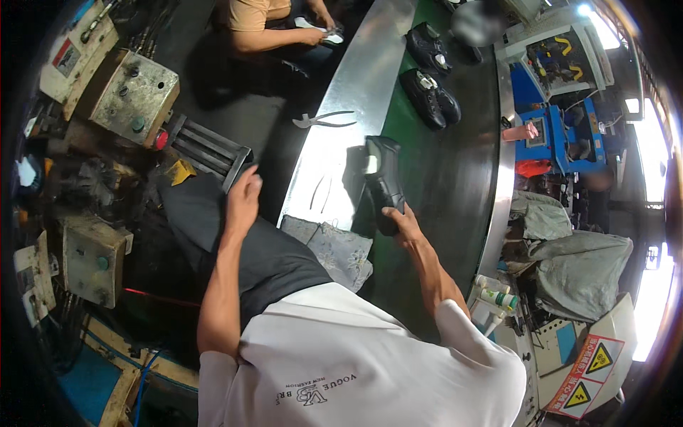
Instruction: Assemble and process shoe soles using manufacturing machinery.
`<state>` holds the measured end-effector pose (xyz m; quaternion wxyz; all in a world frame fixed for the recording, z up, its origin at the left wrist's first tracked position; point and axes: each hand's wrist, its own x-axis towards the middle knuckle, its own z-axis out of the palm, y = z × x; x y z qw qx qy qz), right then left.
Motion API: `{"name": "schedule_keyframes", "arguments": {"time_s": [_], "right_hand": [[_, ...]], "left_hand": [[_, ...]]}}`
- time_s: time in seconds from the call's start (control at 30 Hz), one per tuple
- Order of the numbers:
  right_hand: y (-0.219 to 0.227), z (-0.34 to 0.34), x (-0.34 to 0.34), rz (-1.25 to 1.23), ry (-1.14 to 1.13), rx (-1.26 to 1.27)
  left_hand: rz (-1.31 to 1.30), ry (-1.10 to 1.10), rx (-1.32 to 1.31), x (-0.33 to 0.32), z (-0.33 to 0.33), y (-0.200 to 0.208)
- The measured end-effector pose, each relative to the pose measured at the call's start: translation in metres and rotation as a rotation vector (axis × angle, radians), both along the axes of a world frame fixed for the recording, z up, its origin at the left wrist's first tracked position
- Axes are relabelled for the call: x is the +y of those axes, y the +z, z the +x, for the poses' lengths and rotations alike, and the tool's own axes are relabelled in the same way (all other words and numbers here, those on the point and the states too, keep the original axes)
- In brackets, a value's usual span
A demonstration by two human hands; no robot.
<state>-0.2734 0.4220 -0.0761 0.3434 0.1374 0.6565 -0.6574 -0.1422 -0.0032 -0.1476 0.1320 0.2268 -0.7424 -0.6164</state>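
Observation:
My right hand (404, 222) is closed around one end of a black shoe (388, 174), which I hold over the edge between the metal ledge and the green conveyor belt. A pale patch shows near the shoe's far end. My left hand (244, 198) is empty, its fingers loosely bent and apart, close to a dark metal rack of bars (208, 148) beside my knee. Ahead of the held shoe, a pair of pliers (324, 119) lies on the shiny metal ledge (363, 75). Another thin-handled tool (321, 193) rests nearer to me in the glare.
Several black shoes (430, 98) stand on the green belt (455, 164) farther along. A grey patterned cloth (334, 249) hangs at the ledge's near end. At left is a worn control box (134, 96) with a red button. A co-worker's hands (318, 32) hold a shoe across the way.

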Motion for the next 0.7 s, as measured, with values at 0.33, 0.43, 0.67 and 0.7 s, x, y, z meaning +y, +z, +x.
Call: {"name": "schedule_keyframes", "arguments": {"time_s": [0.33, 0.43, 0.67, 0.7], "right_hand": [[0.080, 0.092, -0.252, -0.140, 0.578, 0.088], [0.071, 0.123, -0.287, -0.180, 0.642, 0.225], [0.055, 0.137, -0.326, -0.020, 0.990, 0.928], [0.060, 0.142, -0.345, -0.070, 0.915, 1.021]], "left_hand": [[0.871, 0.469, 0.144, -0.055, 0.001, 0.064], [0.714, 0.583, 0.343, -0.059, 0.057, 0.095], [0.250, 0.660, 0.180, -0.060, 0.138, 0.124], [0.222, 0.631, 0.129, -0.058, 0.147, 0.127]]}}
